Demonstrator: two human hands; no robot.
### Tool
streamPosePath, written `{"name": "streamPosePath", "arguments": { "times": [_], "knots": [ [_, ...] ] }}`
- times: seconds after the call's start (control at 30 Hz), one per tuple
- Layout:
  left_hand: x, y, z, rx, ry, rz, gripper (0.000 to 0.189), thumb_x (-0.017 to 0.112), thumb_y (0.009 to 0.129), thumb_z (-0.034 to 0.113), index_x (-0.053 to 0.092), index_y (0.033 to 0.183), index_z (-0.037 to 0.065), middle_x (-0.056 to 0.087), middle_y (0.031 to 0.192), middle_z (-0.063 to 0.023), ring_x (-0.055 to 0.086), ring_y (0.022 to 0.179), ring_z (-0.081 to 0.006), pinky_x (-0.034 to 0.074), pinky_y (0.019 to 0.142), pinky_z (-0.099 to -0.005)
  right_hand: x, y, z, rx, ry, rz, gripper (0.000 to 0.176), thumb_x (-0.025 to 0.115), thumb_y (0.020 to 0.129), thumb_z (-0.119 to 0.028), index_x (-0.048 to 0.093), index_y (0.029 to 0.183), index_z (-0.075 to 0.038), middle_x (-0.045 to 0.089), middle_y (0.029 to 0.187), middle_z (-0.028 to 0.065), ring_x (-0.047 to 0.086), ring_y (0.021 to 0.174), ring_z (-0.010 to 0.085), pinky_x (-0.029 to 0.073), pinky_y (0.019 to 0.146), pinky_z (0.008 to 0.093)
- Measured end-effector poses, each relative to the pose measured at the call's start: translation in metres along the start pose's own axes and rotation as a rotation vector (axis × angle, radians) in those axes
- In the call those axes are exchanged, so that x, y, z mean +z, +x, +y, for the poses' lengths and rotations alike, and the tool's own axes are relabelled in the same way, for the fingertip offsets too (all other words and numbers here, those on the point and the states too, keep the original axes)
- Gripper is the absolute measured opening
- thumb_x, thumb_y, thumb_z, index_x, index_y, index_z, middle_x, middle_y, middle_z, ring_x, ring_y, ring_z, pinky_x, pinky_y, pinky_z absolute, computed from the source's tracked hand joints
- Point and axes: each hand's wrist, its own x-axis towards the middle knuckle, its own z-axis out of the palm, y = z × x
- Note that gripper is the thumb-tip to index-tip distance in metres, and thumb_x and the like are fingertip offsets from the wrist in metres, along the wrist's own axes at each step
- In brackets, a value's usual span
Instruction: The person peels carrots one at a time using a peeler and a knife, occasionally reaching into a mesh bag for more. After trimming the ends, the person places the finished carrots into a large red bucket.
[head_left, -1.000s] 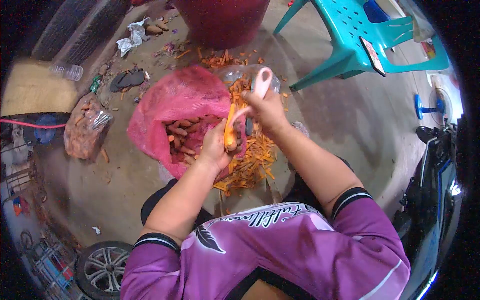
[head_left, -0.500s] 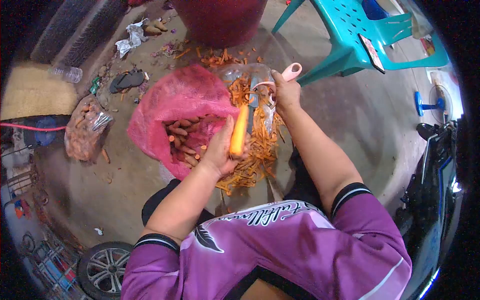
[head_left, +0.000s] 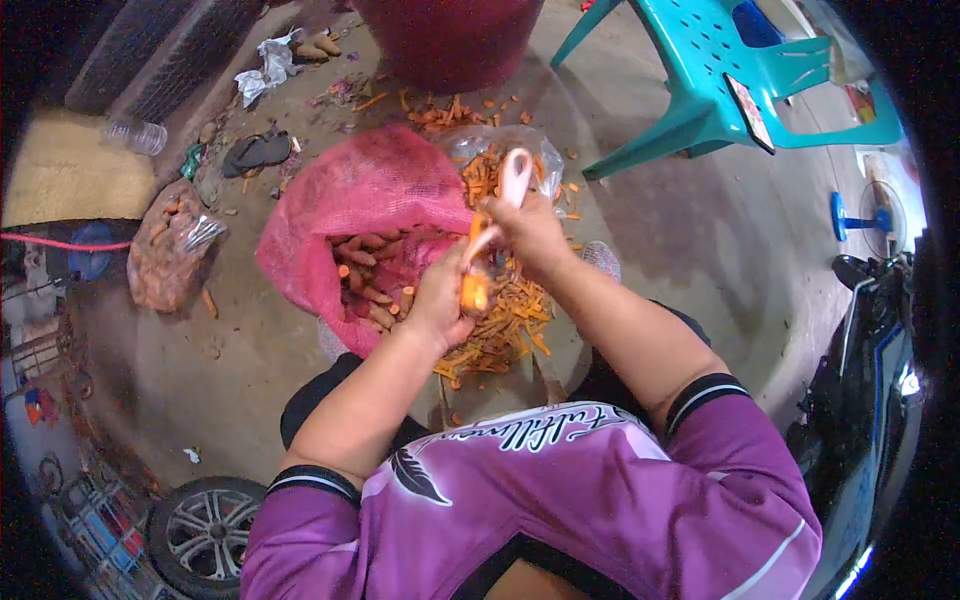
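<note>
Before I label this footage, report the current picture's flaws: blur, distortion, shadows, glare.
Head view: strong fisheye bending, with black corners; head view: the peeler looks smeared at its lower end, near the orange root in the left hand; head view: soft shadow on the floor below the green chair; head view: bright glare spots on the dark vehicle at the right.
</note>
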Motion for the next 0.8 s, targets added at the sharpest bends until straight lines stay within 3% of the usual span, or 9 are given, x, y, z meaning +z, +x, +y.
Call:
{"name": "streamPosePath", "arguments": {
  "times": [0.13,0.17,0.23,0.4,0.43,0.57,0.67,0.73,0.8],
  "knots": [
    [0.01,-0.008,-0.006,-0.131,-0.039,-0.217,0.028,0.038,0.088,0.036,0.046,0.088,0.009,0.047,0.064,-0.002,0.045,0.051,-0.0129,0.039,0.045,-0.0247,-0.034,0.051,0.001,-0.286,-0.218,0.363,0.017,0.058,0.072,-0.018,0.051,0.07,-0.002,0.049,0.054,0.0018,0.045,0.043,0.0088,0.033,0.038,0.0227],
    [0.007,-0.006,-0.006,-0.133,-0.046,-0.294,0.03,0.037,0.088,0.036,0.047,0.092,0.008,0.047,0.066,-0.0023,0.045,0.053,-0.0131,0.039,0.047,-0.0242,-0.038,0.053,0.0,-0.231,-0.104,0.381,0.017,0.058,0.072,-0.018,0.051,0.07,-0.002,0.049,0.054,0.002,0.044,0.042,0.009,0.033,0.038,0.0227],
    [0.008,-0.006,0.003,-0.102,-0.029,-0.21,0.032,0.037,0.088,0.036,0.047,0.096,0.007,0.047,0.068,-0.0024,0.046,0.055,-0.013,0.04,0.048,-0.0242,-0.041,0.053,-0.008,-0.118,0.124,0.407,0.017,0.058,0.073,-0.018,0.051,0.07,-0.002,0.05,0.054,0.0024,0.044,0.041,0.0093,0.033,0.037,0.0227],
    [-0.007,0.006,0.012,-0.073,-0.144,-0.115,0.034,0.038,0.088,0.036,0.05,0.098,0.005,0.051,0.074,-0.0036,0.05,0.06,-0.014,0.042,0.05,-0.0269,-0.012,0.015,-0.012,-0.024,0.024,0.089,0.018,0.059,0.074,-0.018,0.049,0.07,-0.004,0.048,0.055,0.0007,0.043,0.04,0.0096,0.034,0.038,0.0223],
    [0.006,-0.001,0.013,-0.022,-0.092,0.061,0.033,0.039,0.087,0.035,0.051,0.095,0.006,0.053,0.076,-0.0043,0.051,0.061,-0.0148,0.043,0.049,-0.0279,-0.002,0.004,-0.011,-0.038,0.072,0.012,0.017,0.059,0.074,-0.018,0.049,0.07,-0.004,0.048,0.055,0.0008,0.043,0.041,0.0093,0.035,0.038,0.0222],
    [-0.003,0.002,0.008,-0.043,-0.02,-0.004,0.027,0.039,0.088,0.034,0.049,0.092,0.009,0.05,0.072,-0.0036,0.051,0.059,-0.0145,0.041,0.047,-0.0263,0.003,-0.011,-0.009,-0.01,-0.025,-0.132,0.022,0.063,0.069,-0.02,0.056,0.071,0.001,0.055,0.059,0.0061,0.052,0.05,0.0118,0.041,0.044,0.0266],
    [-0.002,-0.003,0.003,-0.101,-0.005,-0.085,0.024,0.038,0.088,0.033,0.046,0.09,0.011,0.047,0.069,-0.0027,0.048,0.057,-0.0135,0.04,0.046,-0.0249,-0.013,0.016,-0.009,-0.076,-0.14,0.123,0.016,0.059,0.071,-0.015,0.051,0.07,-0.002,0.05,0.055,0.0025,0.046,0.044,0.0097,0.035,0.039,0.0233],
    [0.001,-0.006,0.001,-0.138,-0.022,-0.193,0.023,0.038,0.088,0.034,0.045,0.089,0.012,0.046,0.068,-0.0021,0.046,0.055,-0.0127,0.039,0.045,-0.0241,-0.026,0.04,-0.005,-0.302,-0.096,0.308,0.019,0.059,0.071,-0.018,0.052,0.067,-0.001,0.05,0.055,0.0027,0.046,0.044,0.0098,0.035,0.039,0.0235],
    [0.004,-0.005,0.002,-0.157,-0.037,-0.19,0.026,0.038,0.087,0.036,0.046,0.092,0.012,0.045,0.067,-0.0017,0.044,0.054,-0.0125,0.038,0.044,-0.0242,-0.035,0.046,-0.005,-0.235,-0.024,0.35,0.021,0.06,0.071,-0.019,0.052,0.066,0.0,0.051,0.055,0.0028,0.046,0.044,0.0098,0.035,0.04,0.0238]
  ]
}}
